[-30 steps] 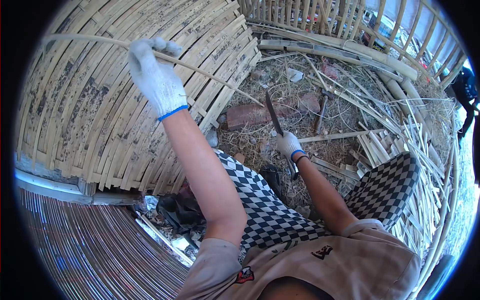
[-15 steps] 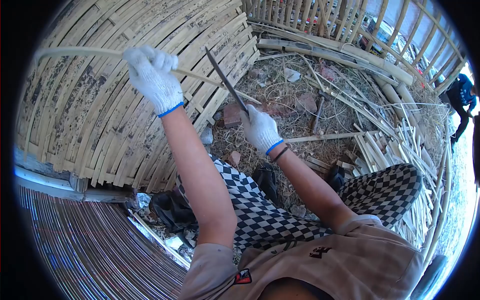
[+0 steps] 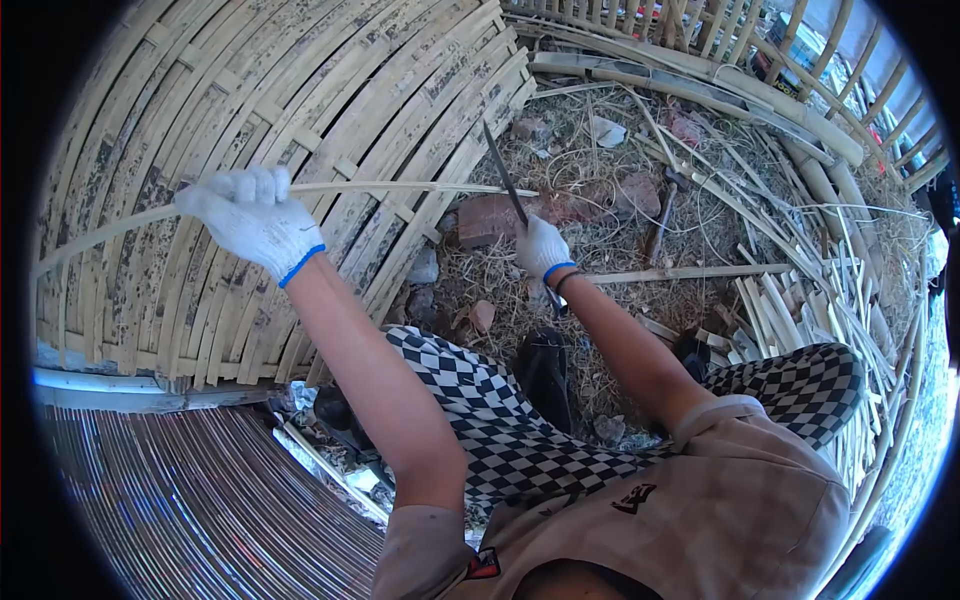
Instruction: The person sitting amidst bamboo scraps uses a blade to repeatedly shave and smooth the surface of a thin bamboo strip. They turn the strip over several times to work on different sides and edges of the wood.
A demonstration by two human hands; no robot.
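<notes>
My left hand, in a white knit glove with blue trim, is closed around a long, thin bamboo strip. The strip runs from the far left past my fist to the right, in front of a woven bamboo panel. In my gloved right hand is the handle of a knife, its dark blade angled up and left. The strip's right end crosses the blade just above my right fist. Behind that crossing lies a reddish brick on the straw-covered ground.
Right of the bricks a hammer lies on the ground. A heap of split bamboo pieces sits by my right knee. Thick bamboo poles border the work area, with a bamboo fence beyond. Ribbed material covers the lower left.
My left hand has moved left and down, drawing the strip leftward. The blade now crosses near the strip's right end. My right hand sits slightly lower and further right, and the view has shifted.
</notes>
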